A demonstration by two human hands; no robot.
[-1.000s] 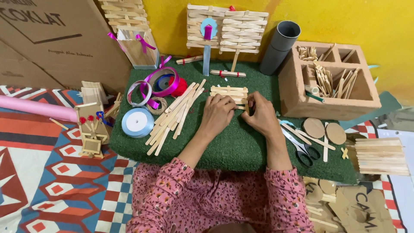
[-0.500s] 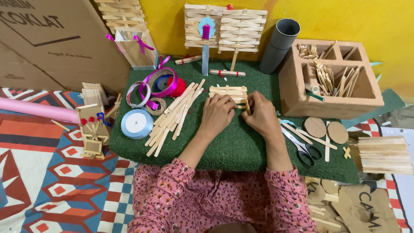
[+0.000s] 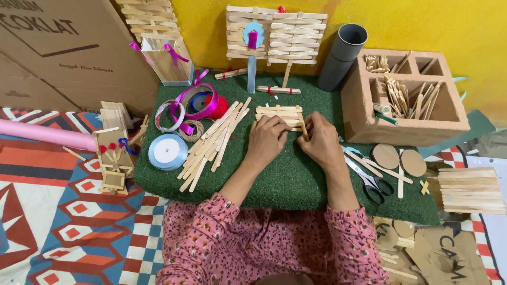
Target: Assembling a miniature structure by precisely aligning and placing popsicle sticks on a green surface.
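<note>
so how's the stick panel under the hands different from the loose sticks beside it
The stick panel is a neat flat row with sticks lying side by side; the loose sticks lie in a slanted, fanned-out heap. The left hand and right hand rest on the panel, while the heap lies untouched. Both are pale wood on the green mat.

Bright, even light; sharp, mild edge distortion.

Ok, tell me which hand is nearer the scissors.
Right. The right hand rests on the stick panel, just up-left of the scissors. The left hand lies farther off, on the far side of the right hand.
</note>
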